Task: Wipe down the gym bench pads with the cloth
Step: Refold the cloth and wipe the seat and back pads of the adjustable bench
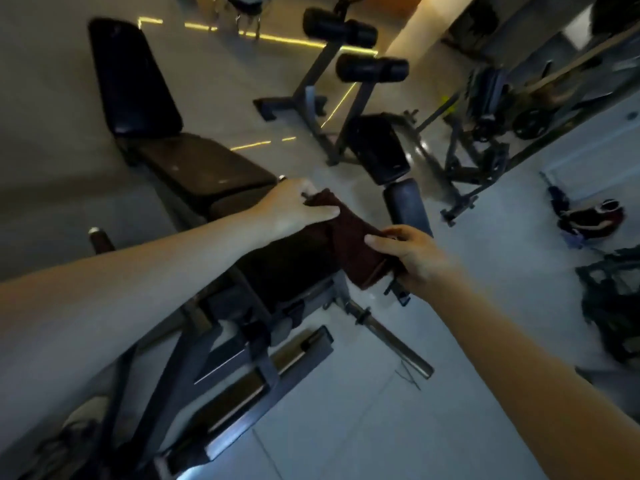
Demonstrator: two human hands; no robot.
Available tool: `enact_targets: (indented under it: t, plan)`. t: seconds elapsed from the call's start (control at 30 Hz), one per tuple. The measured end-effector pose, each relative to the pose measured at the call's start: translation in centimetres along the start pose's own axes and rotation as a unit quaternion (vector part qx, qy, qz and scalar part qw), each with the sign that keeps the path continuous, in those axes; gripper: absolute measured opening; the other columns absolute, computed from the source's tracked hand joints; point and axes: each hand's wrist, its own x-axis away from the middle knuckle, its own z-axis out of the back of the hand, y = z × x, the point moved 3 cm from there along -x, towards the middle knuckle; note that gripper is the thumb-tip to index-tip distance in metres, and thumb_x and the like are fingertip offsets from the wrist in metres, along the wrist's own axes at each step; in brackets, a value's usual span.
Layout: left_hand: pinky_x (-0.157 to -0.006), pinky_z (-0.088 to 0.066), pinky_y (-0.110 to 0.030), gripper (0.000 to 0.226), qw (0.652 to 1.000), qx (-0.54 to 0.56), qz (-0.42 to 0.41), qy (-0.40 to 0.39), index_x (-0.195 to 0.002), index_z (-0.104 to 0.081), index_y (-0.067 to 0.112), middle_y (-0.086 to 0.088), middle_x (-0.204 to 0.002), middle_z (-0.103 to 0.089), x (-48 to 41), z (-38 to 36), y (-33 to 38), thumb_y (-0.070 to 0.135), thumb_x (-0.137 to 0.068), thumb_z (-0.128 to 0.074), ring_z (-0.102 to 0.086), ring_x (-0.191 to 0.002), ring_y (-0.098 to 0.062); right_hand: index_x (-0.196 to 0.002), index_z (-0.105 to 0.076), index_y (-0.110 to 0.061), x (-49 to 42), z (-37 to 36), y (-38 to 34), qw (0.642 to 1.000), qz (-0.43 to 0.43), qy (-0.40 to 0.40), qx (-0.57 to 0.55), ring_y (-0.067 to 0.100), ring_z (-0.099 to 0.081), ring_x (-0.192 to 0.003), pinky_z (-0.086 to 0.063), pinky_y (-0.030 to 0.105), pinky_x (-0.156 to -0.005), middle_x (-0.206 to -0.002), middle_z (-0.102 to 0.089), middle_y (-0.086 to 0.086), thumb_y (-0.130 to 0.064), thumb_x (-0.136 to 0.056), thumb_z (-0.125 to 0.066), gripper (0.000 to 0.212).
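A dark red cloth (pixel 349 233) is stretched between both hands above the near end of a black gym bench. My left hand (pixel 291 209) grips the cloth's far end, fingers curled over it. My right hand (pixel 412 254) pinches the near end between thumb and fingers. The bench's long seat pad (pixel 201 168) runs away to the left, and its raised back pad (pixel 131 77) stands upright beyond it. A dark pad (pixel 287 261) lies directly under the cloth, partly hidden by my left forearm.
A roller-pad machine (pixel 353 50) with a steel frame stands behind the bench, and a small black pad (pixel 377 147) with a blue roller (pixel 405 202) sits beside it. A steel bar (pixel 391 337) lies on the tiled floor. Weight gear and bags clutter the right side.
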Motion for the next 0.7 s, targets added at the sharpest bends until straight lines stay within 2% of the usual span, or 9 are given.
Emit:
enact_targets:
  t: [0.17,0.23,0.27,0.33,0.37,0.43,0.5,0.6,0.7]
  plan:
    - [-0.091,-0.044,-0.035,0.033,0.997,-0.078,0.01,0.022,-0.109,-0.054,0.011,-0.008,-0.124,-0.057,-1.2,-0.1,-7.9,0.037,-0.093,-0.066,-0.054,-0.119,-0.025,-0.078,-0.053,-0.012,-5.0,-5.1,5.2,0.996,0.016,0.052,-0.066,0.021,-0.067,-0.068,-0.055,0.027,-0.057,-0.082,-0.064,0.01,0.0,-0.079,-0.074,0.024]
    - [-0.097,-0.043,-0.042,0.035,0.99,-0.129,0.016,0.047,-0.118,-0.052,0.011,-0.009,-0.132,-0.055,-1.7,0.2,-9.2,0.035,-0.095,-0.064,-0.053,-0.12,-0.028,-0.08,-0.057,-0.013,-6.3,-6.8,6.0,0.993,0.043,0.073,0.085,0.023,-0.066,-0.078,-0.053,0.031,-0.064,-0.087,-0.064,0.009,-0.011,-0.082,-0.076,0.019]
    - [-0.099,-0.042,-0.047,0.039,0.984,-0.167,0.014,0.065,-0.122,-0.05,0.012,-0.009,-0.134,-0.054,-1.8,0.5,-9.9,0.035,-0.095,-0.064,-0.052,-0.121,-0.03,-0.086,-0.06,-0.013,-6.8,-7.5,6.0,0.965,0.071,0.093,0.235,0.024,-0.064,-0.085,-0.05,0.032,-0.068,-0.091,-0.064,0.008,-0.019,-0.085,-0.075,0.016]
    - [-0.101,-0.039,-0.048,0.052,0.963,-0.245,0.01,0.107,-0.132,-0.045,0.013,-0.009,-0.137,-0.047,-2.0,1.3,-11.4,0.041,-0.092,-0.064,-0.045,-0.126,-0.032,-0.11,-0.061,-0.014,-7.1,-8.9,5.7,0.842,0.18,0.137,0.491,0.026,-0.058,-0.106,-0.043,0.033,-0.082,-0.113,-0.061,0.008,-0.036,-0.091,-0.064,0.03]
    - [-0.101,-0.038,-0.047,0.061,0.956,-0.266,0.005,0.121,-0.136,-0.042,0.012,-0.01,-0.138,-0.043,-1.9,1.7,-12.1,0.045,-0.09,-0.065,-0.042,-0.128,-0.033,-0.124,-0.056,-0.016,-7.1,-9.7,5.4,0.793,0.24,0.135,0.544,0.027,-0.049,-0.121,-0.039,0.038,-0.095,-0.13,-0.054,0.008,-0.043,-0.092,-0.058,0.042]
    - [-0.108,-0.035,-0.048,0.079,0.957,-0.269,0.004,0.112,-0.144,-0.035,0.007,-0.014,-0.146,-0.035,-2.2,2.2,-13.2,0.055,-0.087,-0.063,-0.036,-0.135,-0.033,-0.145,-0.04,-0.027,-7.8,-10.9,5.5,0.749,0.309,0.05,0.584,0.024,-0.023,-0.144,-0.012,0.049,-0.117,-0.157,-0.027,0.002,-0.056,-0.093,-0.043,0.06]
    - [-0.119,-0.019,-0.051,0.096,0.955,-0.29,0.036,0.051,-0.152,-0.022,0.004,-0.016,-0.159,-0.018,-2.5,2.3,-14.4,0.067,-0.087,-0.053,-0.017,-0.148,-0.03,-0.153,-0.02,-0.035,-9.2,-11.3,6.9,0.696,0.338,-0.051,0.631,0.018,0.001,-0.15,0.01,0.054,-0.118,-0.163,-0.004,-0.006,-0.063,-0.093,-0.027,0.066]
    - [-0.122,0.004,-0.051,0.102,0.927,-0.368,0.065,-0.026,-0.157,-0.004,0.004,-0.012,-0.165,0.007,-2.6,2.5,-15.6,0.076,-0.089,-0.028,0.008,-0.152,-0.023,-0.153,-0.007,-0.034,-10.0,-11.6,8.7,0.742,0.32,-0.092,0.582,0.009,0.012,-0.147,0.004,0.044,-0.121,-0.161,0.001,-0.012,-0.058,-0.097,-0.022,0.063]
    - [-0.121,0.01,-0.051,0.103,0.929,-0.364,0.058,-0.042,-0.157,-0.002,0.006,-0.011,-0.165,0.009,-2.6,3.0,-15.5,0.08,-0.086,-0.018,0.012,-0.152,-0.021,-0.154,-0.007,-0.027,-7.8,-12.5,9.7,0.782,0.289,-0.045,0.55,0.001,0.012,-0.145,0.003,0.026,-0.118,-0.16,0.002,-0.014,-0.049,-0.098,-0.027,0.063]
